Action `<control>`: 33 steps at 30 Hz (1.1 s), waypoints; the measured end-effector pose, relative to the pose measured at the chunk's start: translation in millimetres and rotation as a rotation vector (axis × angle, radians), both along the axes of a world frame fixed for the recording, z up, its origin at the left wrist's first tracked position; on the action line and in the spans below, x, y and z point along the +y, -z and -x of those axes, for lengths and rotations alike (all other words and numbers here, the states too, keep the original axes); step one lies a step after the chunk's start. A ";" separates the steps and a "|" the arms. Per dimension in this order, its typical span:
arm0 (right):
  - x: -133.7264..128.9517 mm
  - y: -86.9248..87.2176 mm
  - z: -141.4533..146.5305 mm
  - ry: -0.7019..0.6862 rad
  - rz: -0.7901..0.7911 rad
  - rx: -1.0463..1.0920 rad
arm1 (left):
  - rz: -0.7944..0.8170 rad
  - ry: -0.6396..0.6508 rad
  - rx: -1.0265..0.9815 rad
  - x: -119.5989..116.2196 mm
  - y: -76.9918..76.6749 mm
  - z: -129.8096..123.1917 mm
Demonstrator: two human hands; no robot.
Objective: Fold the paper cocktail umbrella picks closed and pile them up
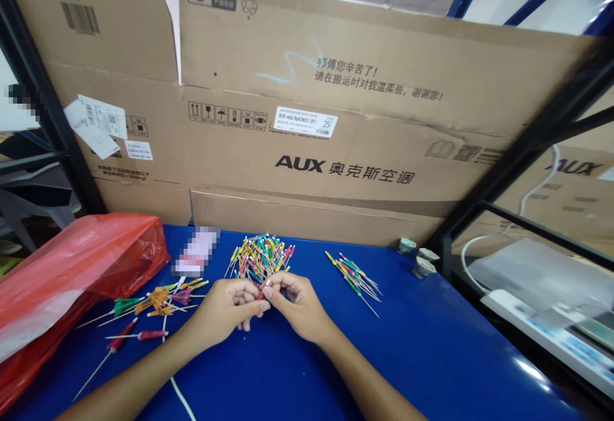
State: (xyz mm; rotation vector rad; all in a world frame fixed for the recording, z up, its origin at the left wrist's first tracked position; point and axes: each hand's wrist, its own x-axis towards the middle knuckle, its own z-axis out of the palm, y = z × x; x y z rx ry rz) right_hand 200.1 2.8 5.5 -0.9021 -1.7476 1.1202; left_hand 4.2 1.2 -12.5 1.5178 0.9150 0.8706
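Note:
My left hand [240, 306] and my right hand [293, 299] meet over the middle of the blue table. Both are closed, pinching a small red paper cocktail umbrella [261, 291] between the fingertips; only a bit of red and a white tip show, the rest being hidden by fingers. Just beyond them lies a heap of folded cocktail umbrellas [261, 254] in several colours on wooden picks. To the right rests a smaller bunch of folded umbrellas [352, 275]. On the left, partly opened orange, green and purple umbrellas [160, 298] lie near two red folded ones [152, 334].
A red plastic bag [110, 254] covers the table's left side. Cardboard [336, 165] walls the back edge. Small grey-green pieces [425, 266] sit at the back right corner, by a black rack post. A white cable [180, 395] runs across the front; a power strip [547, 331] stands far right.

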 end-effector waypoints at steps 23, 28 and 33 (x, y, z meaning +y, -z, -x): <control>-0.9 -3.2 -2.2 -0.110 0.107 0.068 | 0.004 0.056 0.037 -4.0 -4.9 1.7; -0.6 -6.3 -3.2 -0.048 0.115 0.086 | -0.007 0.040 0.052 -3.1 -6.0 0.7; 2.2 -1.9 1.8 0.026 0.134 0.179 | -0.031 0.025 0.047 -4.0 -9.1 0.7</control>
